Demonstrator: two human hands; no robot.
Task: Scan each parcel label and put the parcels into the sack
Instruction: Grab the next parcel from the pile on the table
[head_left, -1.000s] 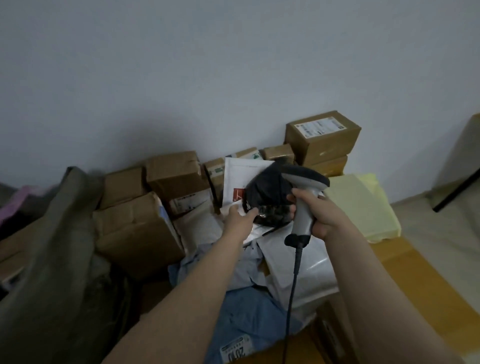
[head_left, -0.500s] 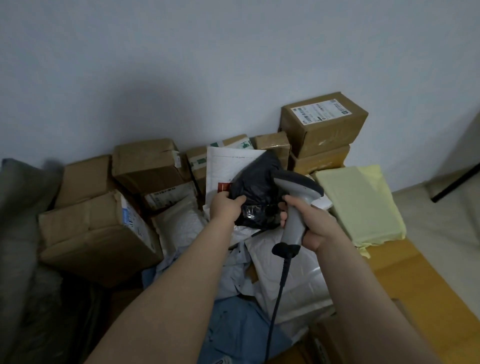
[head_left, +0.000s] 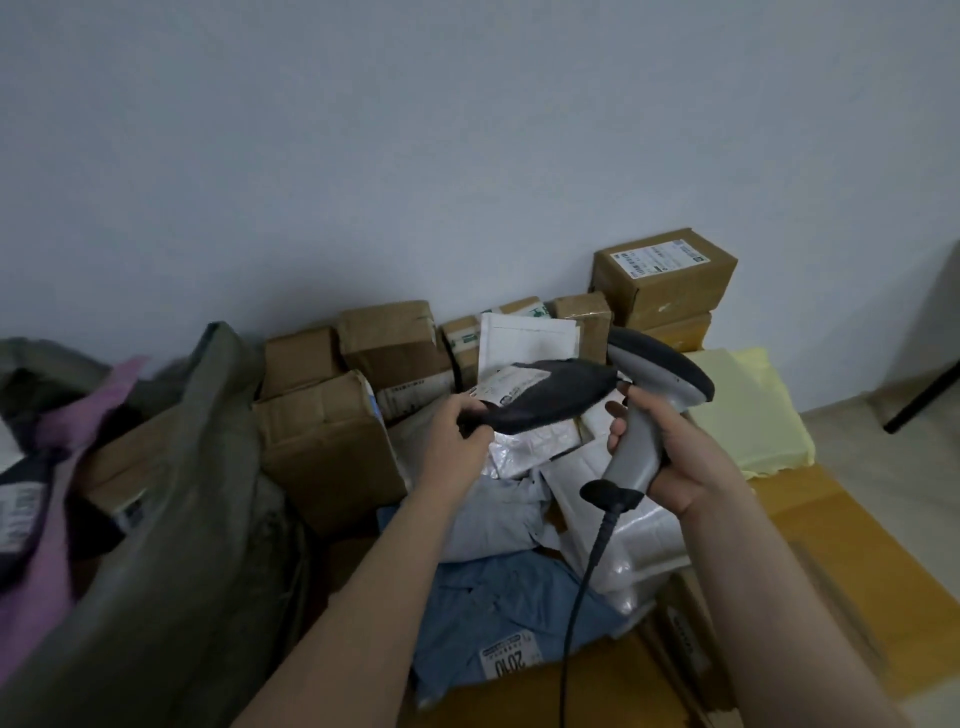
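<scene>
Dark parcel (head_left: 556, 397) has tipped flat, pinched by left hand (head_left: 457, 436) fingers; right hand (head_left: 680, 457) fingers wrap scanner (head_left: 660, 379). Many parcels (head_left: 327, 452) left.

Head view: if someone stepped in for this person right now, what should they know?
Left hand grips one end of the dark parcel, its label facing up.
Right hand grips the scanner by its handle, head beside the parcel.
The sack stands open on the left, a purple bag showing at its mouth.
Whether this label has been scanned cannot be told.
Left to do: scan it if needed, drop it into the sack, then work through the cardboard boxes and soft mailers piled by the wall.
</scene>
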